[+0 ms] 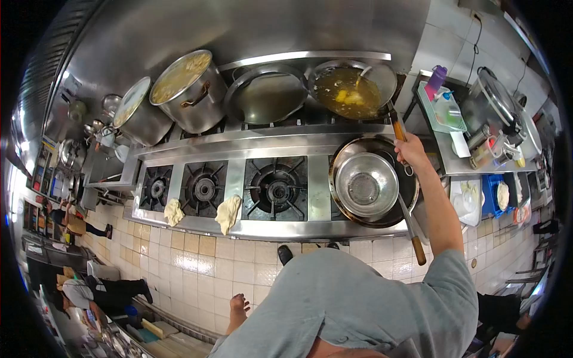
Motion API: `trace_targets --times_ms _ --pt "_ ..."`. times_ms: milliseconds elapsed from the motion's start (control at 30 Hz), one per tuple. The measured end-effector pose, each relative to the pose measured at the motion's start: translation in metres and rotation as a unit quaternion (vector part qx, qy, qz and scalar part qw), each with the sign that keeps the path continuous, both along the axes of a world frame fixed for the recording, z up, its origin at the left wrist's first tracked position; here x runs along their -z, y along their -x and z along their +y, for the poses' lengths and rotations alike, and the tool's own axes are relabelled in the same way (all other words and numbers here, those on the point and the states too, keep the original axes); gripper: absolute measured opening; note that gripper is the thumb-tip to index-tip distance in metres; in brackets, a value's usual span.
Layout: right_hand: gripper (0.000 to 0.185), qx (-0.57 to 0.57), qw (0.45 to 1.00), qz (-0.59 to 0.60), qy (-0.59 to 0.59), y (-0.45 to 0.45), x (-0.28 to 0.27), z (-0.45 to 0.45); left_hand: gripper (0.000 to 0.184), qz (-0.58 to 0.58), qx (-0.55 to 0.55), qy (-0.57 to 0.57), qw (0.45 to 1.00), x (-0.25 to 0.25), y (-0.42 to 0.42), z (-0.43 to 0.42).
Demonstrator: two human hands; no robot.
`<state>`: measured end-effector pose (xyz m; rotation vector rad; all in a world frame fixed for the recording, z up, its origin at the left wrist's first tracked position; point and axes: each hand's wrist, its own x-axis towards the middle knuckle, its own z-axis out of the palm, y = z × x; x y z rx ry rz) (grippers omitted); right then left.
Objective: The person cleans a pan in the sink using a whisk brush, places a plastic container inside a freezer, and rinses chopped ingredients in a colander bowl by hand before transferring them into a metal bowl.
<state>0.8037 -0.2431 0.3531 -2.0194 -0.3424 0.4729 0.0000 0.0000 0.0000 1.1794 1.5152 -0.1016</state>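
Note:
My right hand is wrapped around the wooden handle of a strainer. Its round mesh head rests at the right side of a wok of hot-looking oil. Yellow pieces of food float in that oil, and something pale and slender stands in it close to the mesh. My left hand hangs low beside my body, fingers loosely curled and apart, with nothing visible in it. Below my right hand, a metal colander with a wooden handle sits in a dark-rimmed pan.
Two tall pots and a covered wide pan line the back burners. Cloths lie on the stove's front edge. A side table holds a green basket. Other people are at the left.

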Motion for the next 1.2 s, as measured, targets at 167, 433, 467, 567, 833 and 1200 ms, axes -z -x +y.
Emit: trace_targets --times_ms 167,433,467,567,833,1200 --pt "0.013 0.007 0.989 0.121 -0.087 0.007 0.013 0.009 0.047 0.018 -0.006 0.018 1.000 0.006 0.024 -0.026" --pt "0.013 -0.026 0.974 0.175 -0.138 0.009 0.011 0.029 0.044 -0.005 -0.216 0.066 0.974 0.011 -0.009 0.010" --pt "0.014 -0.029 0.970 0.189 -0.152 0.009 0.013 0.033 0.044 -0.006 -0.226 0.049 0.973 0.008 -0.014 0.016" --pt "0.015 -0.034 0.967 0.198 -0.156 0.014 0.015 0.044 0.043 -0.002 -0.231 0.017 0.973 0.001 -0.028 0.031" --pt "0.018 -0.002 0.913 0.321 -0.252 0.018 0.021 0.046 0.044 0.010 -0.216 0.030 0.976 -0.001 -0.025 0.021" --pt "0.029 0.041 0.890 0.335 -0.307 0.023 0.032 0.034 0.040 -0.012 -0.073 0.021 0.997 -0.013 0.002 -0.018"
